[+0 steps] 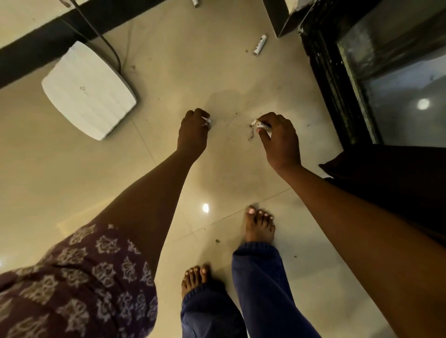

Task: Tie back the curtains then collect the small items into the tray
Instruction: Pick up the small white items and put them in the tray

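I look straight down at a beige tiled floor. My left hand (193, 131) is curled round a small white item (208, 121) that peeks out by its fingers. My right hand (280, 142) pinches another small white, battery-like item (261, 125) between thumb and fingers, low over the floor. A further white battery (259, 44) lies on the floor farther ahead, and the end of one more (196, 3) shows at the top edge. No tray and no curtain can be seen.
A white router-like box (88, 90) with a cable lies on the floor at the left, by a dark skirting. A black-framed glass door (386, 72) runs along the right. My bare feet (259, 226) stand below the hands. Crumbs speckle the tiles.
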